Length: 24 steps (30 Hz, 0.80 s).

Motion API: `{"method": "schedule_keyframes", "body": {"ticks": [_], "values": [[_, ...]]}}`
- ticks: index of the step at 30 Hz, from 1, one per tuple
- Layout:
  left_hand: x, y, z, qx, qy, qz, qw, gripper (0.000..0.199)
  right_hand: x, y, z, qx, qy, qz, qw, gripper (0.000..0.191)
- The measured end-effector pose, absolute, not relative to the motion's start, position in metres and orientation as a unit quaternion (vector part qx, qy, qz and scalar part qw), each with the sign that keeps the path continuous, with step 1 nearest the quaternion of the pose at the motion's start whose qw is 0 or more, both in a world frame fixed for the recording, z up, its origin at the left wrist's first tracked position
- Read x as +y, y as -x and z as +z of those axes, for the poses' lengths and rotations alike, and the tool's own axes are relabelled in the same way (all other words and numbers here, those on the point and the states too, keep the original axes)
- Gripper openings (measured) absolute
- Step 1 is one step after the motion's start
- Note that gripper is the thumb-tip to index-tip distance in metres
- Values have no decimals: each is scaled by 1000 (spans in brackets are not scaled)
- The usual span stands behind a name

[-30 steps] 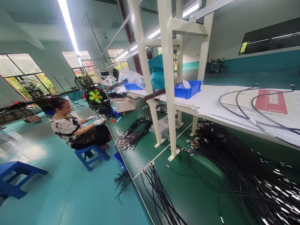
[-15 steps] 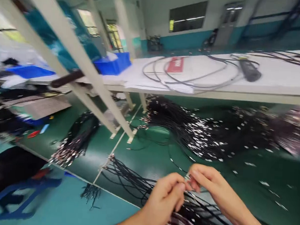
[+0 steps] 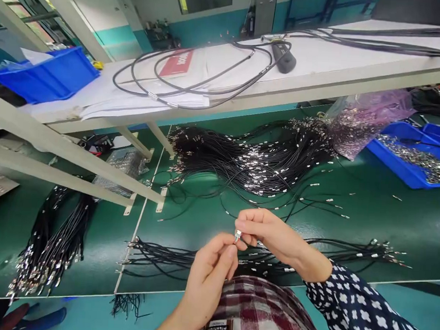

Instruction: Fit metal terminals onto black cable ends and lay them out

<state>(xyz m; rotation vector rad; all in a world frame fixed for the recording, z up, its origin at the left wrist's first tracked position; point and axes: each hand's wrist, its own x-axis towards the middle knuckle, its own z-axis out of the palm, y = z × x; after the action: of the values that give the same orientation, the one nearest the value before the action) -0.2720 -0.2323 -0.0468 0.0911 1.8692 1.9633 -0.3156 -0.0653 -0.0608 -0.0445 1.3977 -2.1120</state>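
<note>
A small shiny metal connector (image 3: 238, 234) shows between my two hands, above the near edge of the green bench. My right hand (image 3: 266, 232) pinches it from above, between thumb and fingertips. Just below, the fingers of my left hand (image 3: 215, 262) are closed at its lower end; whether they grip the connector or a wire end on it is hidden. Beneath both hands lies a bundle of black cables (image 3: 161, 255) with metal tips, stretching left and right along the bench. My hands cover the middle of that bundle.
A large heap of black cables (image 3: 213, 157) lies behind, under a white shelf (image 3: 245, 93). At right stand a pink bag of metal parts (image 3: 368, 118) and a blue bin (image 3: 391, 158). Another cable bundle (image 3: 57, 226) lies left, near slanted shelf legs (image 3: 77, 166).
The view has swung to the right, bringing the blue bin and pink bag into sight. My hands stay together at the connector, which now shows more clearly.
</note>
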Motion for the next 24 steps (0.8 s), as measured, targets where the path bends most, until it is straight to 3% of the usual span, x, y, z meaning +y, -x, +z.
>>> {"method": "schedule_keyframes", "body": {"ticks": [6,13,20,24], "values": [[-235,272,-50,666,-21,715,213,23,-65,313,-47,556,49,-791,250,42],[-235,271,-49,662,-17,725,187,23,-66,310,-36,568,65,-781,252,40],[-233,273,-53,717,18,674,177,39,-71,301,-42,596,96,-773,195,29],[-238,274,-64,732,39,656,181,43,-80,296,-69,650,75,-734,182,31]]}}
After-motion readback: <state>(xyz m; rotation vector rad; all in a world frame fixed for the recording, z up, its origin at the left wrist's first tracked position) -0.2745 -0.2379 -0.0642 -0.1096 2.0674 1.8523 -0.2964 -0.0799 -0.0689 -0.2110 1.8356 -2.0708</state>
